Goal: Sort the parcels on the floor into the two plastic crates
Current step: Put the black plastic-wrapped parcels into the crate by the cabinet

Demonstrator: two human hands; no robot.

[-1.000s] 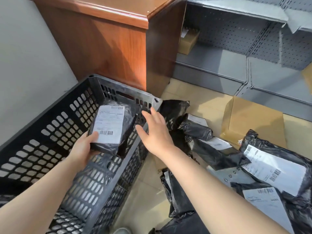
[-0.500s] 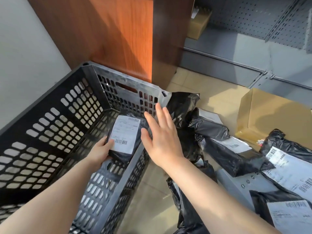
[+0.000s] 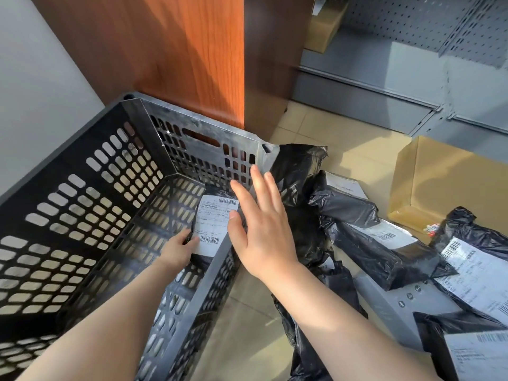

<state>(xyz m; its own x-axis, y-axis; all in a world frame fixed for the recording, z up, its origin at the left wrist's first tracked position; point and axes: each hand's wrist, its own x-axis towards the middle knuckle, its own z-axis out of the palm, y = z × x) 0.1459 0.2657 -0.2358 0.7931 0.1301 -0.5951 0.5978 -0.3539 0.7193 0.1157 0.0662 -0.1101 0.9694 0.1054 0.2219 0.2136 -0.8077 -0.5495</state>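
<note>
The small black parcel (image 3: 210, 229) has gone down from above the crate (image 3: 82, 193) to its floor, by the right wall near the far corner. The left hand (image 3: 176, 250) pinches its near edge. The right hand (image 3: 261, 224) hovers flat, fingers spread, holding nothing. The parcel looks soft, light and slippery, so hold it by the edge.

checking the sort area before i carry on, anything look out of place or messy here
Nothing looks damaged or spilled. The black parcels on the floor lie in a loose, overlapping heap beside the crate, which fits unsorted work. The left hand holds one labelled parcel inside the crate.
</note>
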